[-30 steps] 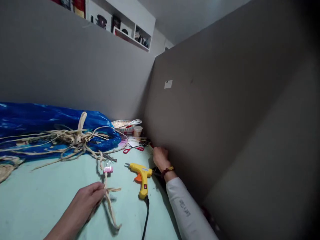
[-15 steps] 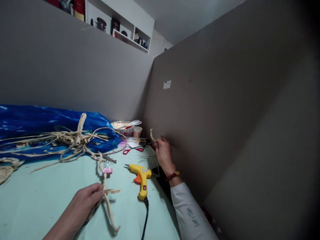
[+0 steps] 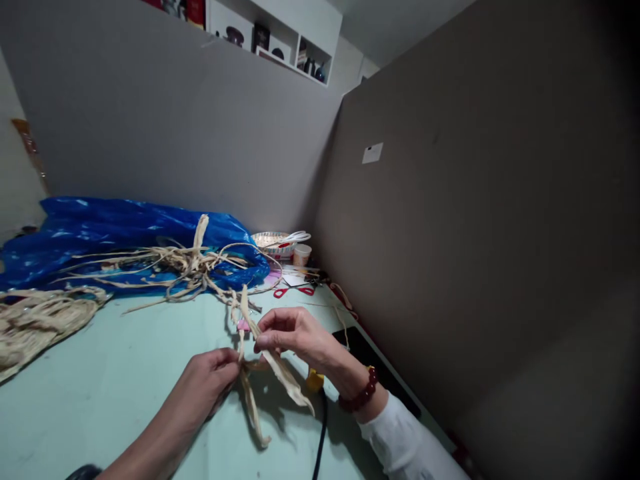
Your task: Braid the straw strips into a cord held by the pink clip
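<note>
My left hand (image 3: 213, 379) is closed, pinching a pale plant-fibre braid (image 3: 242, 345) just below a pink binder clip (image 3: 243, 325). Loose fibre ends (image 3: 254, 410) hang from under its fingertips toward the table's front. A wider dried fibre strip (image 3: 289, 381) is pinched in my right hand (image 3: 297, 339), slanting across beside the braid. Whether strip and braid touch I cannot tell. Behind my right wrist, the yellow glue gun (image 3: 315, 380) is mostly hidden, with only part of its handle and its black cord (image 3: 323, 427) showing.
A blue plastic bag (image 3: 125, 223) with tangled fibre strands (image 3: 193, 260) lies along the back partition. At left is a bundle of woven fibre (image 3: 45, 327). Red-handled scissors (image 3: 295, 291), a paper cup (image 3: 301, 255) and a basket (image 3: 267, 239) stand near the corner. A black flat object (image 3: 385, 373) lies right.
My right hand has come from the right-hand wall to the braid, bringing a fibre strip with it. My left hand keeps its pinch on the braid. The view has shifted left.
</note>
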Motion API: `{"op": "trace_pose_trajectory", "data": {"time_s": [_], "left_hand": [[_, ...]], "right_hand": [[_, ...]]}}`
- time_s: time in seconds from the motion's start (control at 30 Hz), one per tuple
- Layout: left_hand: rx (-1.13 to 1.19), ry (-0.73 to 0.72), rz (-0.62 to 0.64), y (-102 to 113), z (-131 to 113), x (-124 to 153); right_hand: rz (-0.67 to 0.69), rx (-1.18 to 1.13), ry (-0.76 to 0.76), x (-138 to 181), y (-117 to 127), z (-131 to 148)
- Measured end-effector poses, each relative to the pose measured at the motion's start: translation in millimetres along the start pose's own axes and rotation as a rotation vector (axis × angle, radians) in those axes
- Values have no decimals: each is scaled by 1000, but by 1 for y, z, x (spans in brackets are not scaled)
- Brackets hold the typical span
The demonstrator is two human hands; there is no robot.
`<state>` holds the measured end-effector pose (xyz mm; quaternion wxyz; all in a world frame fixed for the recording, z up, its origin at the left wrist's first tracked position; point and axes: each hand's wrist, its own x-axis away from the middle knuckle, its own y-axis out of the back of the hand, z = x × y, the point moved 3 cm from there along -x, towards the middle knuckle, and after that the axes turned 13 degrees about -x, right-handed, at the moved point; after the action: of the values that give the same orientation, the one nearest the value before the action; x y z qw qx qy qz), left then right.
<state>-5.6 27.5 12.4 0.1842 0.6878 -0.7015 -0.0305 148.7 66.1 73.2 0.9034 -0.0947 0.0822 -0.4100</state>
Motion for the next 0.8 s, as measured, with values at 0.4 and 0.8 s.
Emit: {"op": "trace_pose_trajectory", "data": {"time_s": [0.4, 0.8], "left_hand": [[-101, -68, -10, 4, 5, 3], [61, -7, 23, 3, -3, 6]], "right_hand": [[-103, 301, -19, -2, -5, -19], [-178, 525, -28, 0, -5, -24]]}}
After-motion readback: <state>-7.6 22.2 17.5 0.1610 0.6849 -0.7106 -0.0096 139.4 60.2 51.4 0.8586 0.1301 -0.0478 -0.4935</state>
